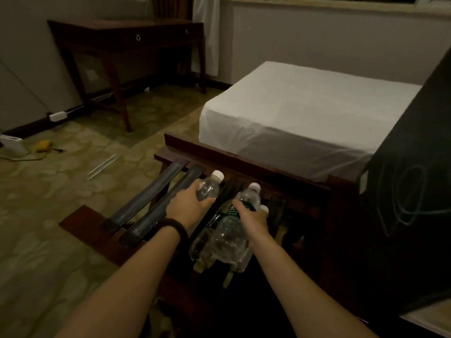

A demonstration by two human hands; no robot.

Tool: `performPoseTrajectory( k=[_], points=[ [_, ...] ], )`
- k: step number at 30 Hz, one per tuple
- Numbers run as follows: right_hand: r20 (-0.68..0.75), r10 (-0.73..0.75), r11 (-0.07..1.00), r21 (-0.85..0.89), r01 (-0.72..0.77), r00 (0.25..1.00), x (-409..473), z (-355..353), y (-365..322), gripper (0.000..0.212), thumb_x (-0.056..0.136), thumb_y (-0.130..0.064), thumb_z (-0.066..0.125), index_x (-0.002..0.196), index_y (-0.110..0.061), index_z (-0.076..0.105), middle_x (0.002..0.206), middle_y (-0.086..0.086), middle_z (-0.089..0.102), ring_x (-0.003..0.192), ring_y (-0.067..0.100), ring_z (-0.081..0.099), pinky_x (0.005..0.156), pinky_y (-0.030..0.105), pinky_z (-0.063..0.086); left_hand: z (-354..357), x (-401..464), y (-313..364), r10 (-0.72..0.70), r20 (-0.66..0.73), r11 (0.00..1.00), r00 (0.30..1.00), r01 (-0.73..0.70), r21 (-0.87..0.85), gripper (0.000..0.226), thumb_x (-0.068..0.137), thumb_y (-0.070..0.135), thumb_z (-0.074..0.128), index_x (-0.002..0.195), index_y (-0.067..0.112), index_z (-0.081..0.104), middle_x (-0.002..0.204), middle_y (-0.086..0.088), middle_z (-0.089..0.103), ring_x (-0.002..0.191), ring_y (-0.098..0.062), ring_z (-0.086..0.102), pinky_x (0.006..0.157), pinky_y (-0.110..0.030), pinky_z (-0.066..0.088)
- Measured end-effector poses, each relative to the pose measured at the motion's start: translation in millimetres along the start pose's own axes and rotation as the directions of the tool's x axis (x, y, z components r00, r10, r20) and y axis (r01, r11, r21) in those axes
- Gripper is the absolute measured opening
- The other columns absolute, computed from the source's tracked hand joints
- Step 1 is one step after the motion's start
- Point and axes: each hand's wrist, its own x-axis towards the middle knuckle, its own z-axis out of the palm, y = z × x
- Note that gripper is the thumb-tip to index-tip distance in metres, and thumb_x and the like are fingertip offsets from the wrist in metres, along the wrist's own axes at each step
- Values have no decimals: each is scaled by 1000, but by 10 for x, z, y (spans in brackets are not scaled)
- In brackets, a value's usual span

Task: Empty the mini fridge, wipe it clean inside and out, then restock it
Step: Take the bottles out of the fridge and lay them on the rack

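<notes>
Both hands out over a wooden luggage rack (170, 254) with dark straps (146, 196), which sits at 6 o'clock from the bed (292, 113). Left hand (186, 206) has fingers curled round a clear water bottle (209, 187), white cap pointing to 12 o'clock, bottle lying tilted over the straps; can't tell whether it rests on them or is held just above. Right hand (251, 219) grips a second clear bottle (249, 197) with a green label, near its shoulder, also white-capped, cap toward 12. A third white cap (264, 209) shows just at 3 o'clock of the right hand; its bottle is mostly hidden. More clear bottles (219, 245) lie bunched on the rack at 6 o'clock of the right hand, between the two forearms; exact count unclear in the low light. Dark band (174, 229) on the left wrist. Big dark slab (415, 191) with faint scribbles at 3 o'clock of the frame, could be the mini fridge, can't confirm. Dark wood bench (127, 35) with ring pulls stands at 11 o'clock against the wall. White power strip (58, 116) and a yellow object (43, 145) on the floor at 9 o'clock.
</notes>
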Motion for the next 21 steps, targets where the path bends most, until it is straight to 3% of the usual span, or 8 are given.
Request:
performPoseTrajectory(
  k=[3, 5, 9, 13, 16, 21],
  points=[
    [-64, -8, 995, -103, 1, 998, 88, 27, 12, 92, 67, -55, 66, 140, -21, 20, 129, 9, 45, 107, 30, 53, 86, 40, 49, 228, 133, -50, -22, 63, 997, 998, 17, 80, 54, 86, 50, 55, 132, 27, 41, 120, -7, 60, 106, -28, 58, 82, -37, 45],
    [-65, -62, 963, -267, 42, 996, 91, 46, 19, 84, 80, -51, 58, 143, -19, 13, 136, 9, 40, 110, 29, 52, 81, 35, 46, 371, 182, -120, -44, 102, 992, 994, 31, 124, 50, 89, 44, 51, 134, 24, 38, 118, -10, 61, 103, -30, 59, 78, -36, 46],
    [0, -166, 870, -472, 146, 986, 43, 62, 54, 86, 86, -54, 46, 146, -28, -10, 148, 10, 29, 117, 29, 49, 78, 34, 41, 442, 236, -198, -66, 120, 990, 991, 50, 132, 48, 91, 42, 47, 133, 22, 37, 112, -12, 62, 98, -30, 60, 80, -38, 49],
    [-29, -247, 796, -576, 186, 969, -20, 7, 96, 82, 86, -59, 44, 147, -29, -1, 149, 10, 18, 124, 30, 41, 85, 38, 41, 378, 226, -248, -81, 237, 996, 968, 69, 59, 52, 88, 47, 50, 130, 19, 39, 115, -10, 60, 99, -27, 59, 87, -42, 48],
    [-27, -258, 780, -596, 192, 966, -58, -55, 140, 81, 85, -62, 43, 147, -29, 3, 150, 11, 13, 134, 32, 24, 98, 45, 35, 271, 179, -283, -86, 264, 993, 961, 105, -58, 42, 88, 41, 56, 122, 18, 45, 105, -1, 57, 90, -17, 53, 80, -31, 43],
    [40, -248, 831, -504, 234, 968, -116, -92, 171, 85, 86, -59, 47, 148, -28, -3, 156, 6, 0, 142, 32, 5, 109, 51, 23, 170, 100, -402, -98, 285, 992, 954, 117, -53, 40, 88, 31, 58, 123, 14, 47, 114, -7, 58, 89, -16, 52, 79, -30, 44]
  ],
)
